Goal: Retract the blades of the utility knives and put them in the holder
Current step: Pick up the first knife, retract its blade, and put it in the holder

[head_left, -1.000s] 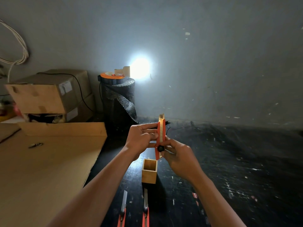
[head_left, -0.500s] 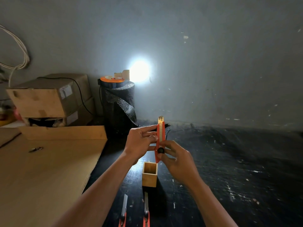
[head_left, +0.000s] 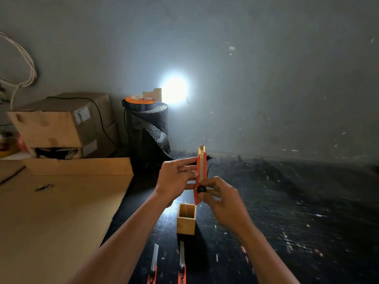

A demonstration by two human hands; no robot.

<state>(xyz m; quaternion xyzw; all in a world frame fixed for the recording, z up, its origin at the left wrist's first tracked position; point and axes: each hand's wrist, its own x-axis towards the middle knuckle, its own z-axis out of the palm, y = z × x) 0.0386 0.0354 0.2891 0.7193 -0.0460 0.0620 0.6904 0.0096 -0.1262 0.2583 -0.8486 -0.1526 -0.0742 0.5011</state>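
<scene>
The blade tip of the upright red utility knife [head_left: 200,175] now shows shorter than a second ago. Over the dark desk [head_left: 287,201], the left hand [head_left: 176,177] pinches its body and the right hand [head_left: 223,201] grips its black slider. The empty wooden holder [head_left: 186,218] stands just below, with two more knives [head_left: 167,267] toward the desk's near edge.

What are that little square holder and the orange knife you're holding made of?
The holder looks like pale, unpainted wood, matte with faint grain on its walls. The knife seems to have a smooth orange plastic body with a shiny metal strip down the middle and a black knob, probably plastic.
</scene>
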